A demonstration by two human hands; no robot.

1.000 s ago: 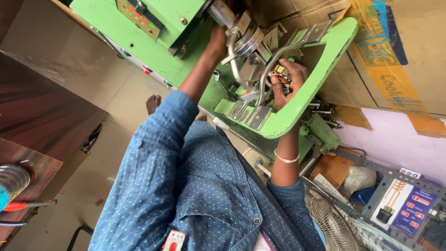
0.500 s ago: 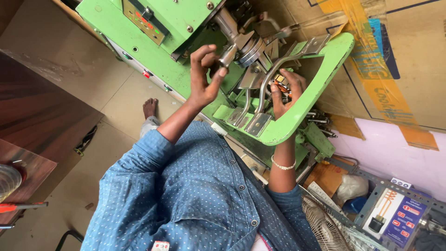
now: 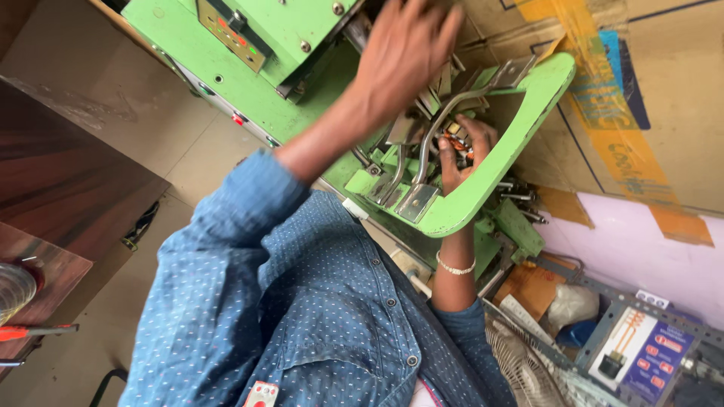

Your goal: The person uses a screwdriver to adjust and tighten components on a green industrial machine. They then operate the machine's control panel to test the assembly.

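There is a single view, from a camera worn on the person's head, looking steeply down over the chest and blue dotted shirt [image 3: 302, 316] toward the green machine [image 3: 249, 83], which fills the upper middle of the frame. The picture is strongly tilted, so the floor [image 3: 83, 128] runs along the left side and the cardboard [image 3: 648, 105] sits at the upper right, while the shirt crowds the lower foreground. It sits close, with both forearms reaching up and away from the lens into the machine, and no second view overlaps it
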